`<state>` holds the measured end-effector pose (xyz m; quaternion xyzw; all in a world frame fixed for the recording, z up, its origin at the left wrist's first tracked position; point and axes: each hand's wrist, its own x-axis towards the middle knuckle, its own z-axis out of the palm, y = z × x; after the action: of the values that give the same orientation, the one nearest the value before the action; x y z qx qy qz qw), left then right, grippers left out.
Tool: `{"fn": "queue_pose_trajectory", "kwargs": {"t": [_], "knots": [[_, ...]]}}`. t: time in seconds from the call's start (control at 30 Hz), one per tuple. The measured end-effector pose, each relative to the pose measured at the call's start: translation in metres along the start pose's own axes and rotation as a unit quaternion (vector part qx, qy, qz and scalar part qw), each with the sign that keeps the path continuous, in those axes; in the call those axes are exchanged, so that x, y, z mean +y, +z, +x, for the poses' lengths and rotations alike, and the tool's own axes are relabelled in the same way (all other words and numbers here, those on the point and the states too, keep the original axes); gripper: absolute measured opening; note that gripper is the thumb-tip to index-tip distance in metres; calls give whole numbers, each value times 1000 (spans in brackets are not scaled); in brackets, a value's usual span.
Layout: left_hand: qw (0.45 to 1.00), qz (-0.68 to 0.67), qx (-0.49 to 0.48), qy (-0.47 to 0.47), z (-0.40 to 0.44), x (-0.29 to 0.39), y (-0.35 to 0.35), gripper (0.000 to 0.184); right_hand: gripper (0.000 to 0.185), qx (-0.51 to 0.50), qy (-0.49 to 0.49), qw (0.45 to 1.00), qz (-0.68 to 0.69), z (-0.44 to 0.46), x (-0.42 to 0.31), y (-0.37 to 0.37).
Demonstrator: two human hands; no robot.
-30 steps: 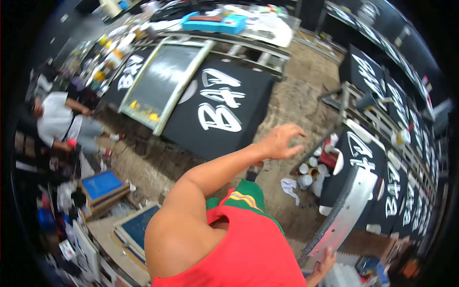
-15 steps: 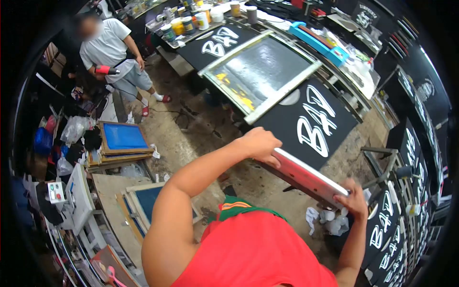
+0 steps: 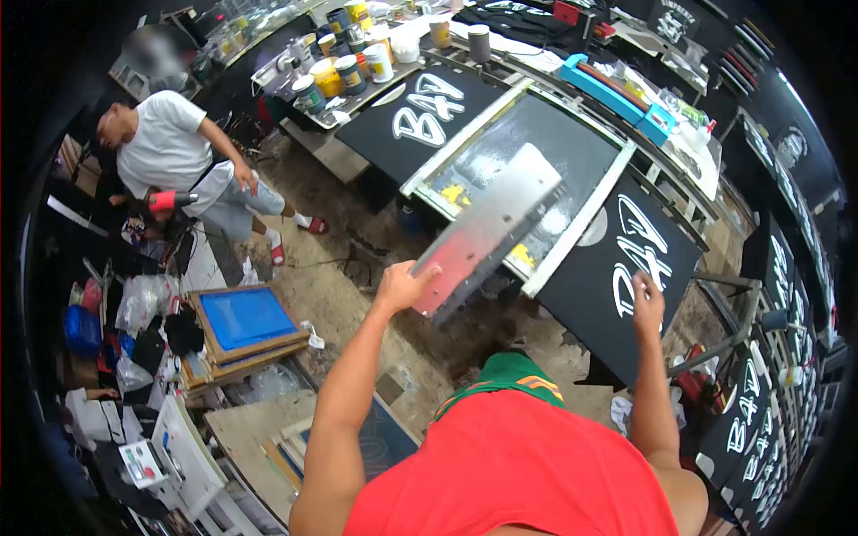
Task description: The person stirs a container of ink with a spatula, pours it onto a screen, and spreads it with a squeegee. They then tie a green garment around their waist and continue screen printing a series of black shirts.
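My left hand (image 3: 407,288) grips one end of a long metal squeegee (image 3: 487,228), which slants up and away over the near part of a framed screen (image 3: 579,234). The screen's mesh is grey and glossy, with yellow patches along its near side. On the right, my right hand (image 3: 647,302) is closed over a black shirt panel (image 3: 581,313) with white "BAD" lettering; whatever it may hold is too small to make out. A second black printed panel (image 3: 375,134) lies left of the screen.
A person (image 3: 170,147) holding a red heat gun (image 3: 170,201) stands at the left. Paint jars (image 3: 349,73) crowd the table's far left. A blue tray (image 3: 608,94) lies beyond the screen. Blue-meshed frames (image 3: 246,319) are stacked at lower left. More printed panels (image 3: 744,411) line the right.
The squeegee has passed from both hands to my left hand alone and swung up over the screen. My right hand has let go of it. The view has shifted.
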<state>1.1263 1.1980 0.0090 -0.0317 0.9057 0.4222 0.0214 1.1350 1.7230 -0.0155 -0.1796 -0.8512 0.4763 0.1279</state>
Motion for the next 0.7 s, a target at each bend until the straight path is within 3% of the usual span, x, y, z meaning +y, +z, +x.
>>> {"fn": "queue_pose_trajectory", "kwargs": {"t": [0.1, 0.17, 0.27, 0.3, 0.37, 0.43, 0.5, 0.7], "knots": [[999, 15, 29, -31, 75, -37, 7, 71, 50, 24, 72, 994, -80, -15, 47, 63], [999, 9, 21, -38, 118, -22, 1, 76, 51, -42, 164, 985, 28, -21, 35, 98], [995, 49, 44, -78, 209, -34, 10, 80, 52, 5, 204, 979, 28, -15, 36, 165], [996, 54, 30, -68, 238, -43, 15, 80, 56, -40, 242, 969, 15, -12, 19, 170], [998, 28, 35, -55, 280, -38, 17, 80, 61, 12, 215, 976, -28, -13, 11, 196], [995, 3, -15, -96, 314, -28, 17, 74, 64, 6, 265, 963, -47, -9, 4, 212], [996, 46, -30, -68, 350, -36, 22, 72, 63, 1, 290, 956, -49, -6, -25, 219], [992, 46, -116, -11, 398, -63, 25, 73, 63, 110, 340, 931, -73, -2, -38, 254]]}}
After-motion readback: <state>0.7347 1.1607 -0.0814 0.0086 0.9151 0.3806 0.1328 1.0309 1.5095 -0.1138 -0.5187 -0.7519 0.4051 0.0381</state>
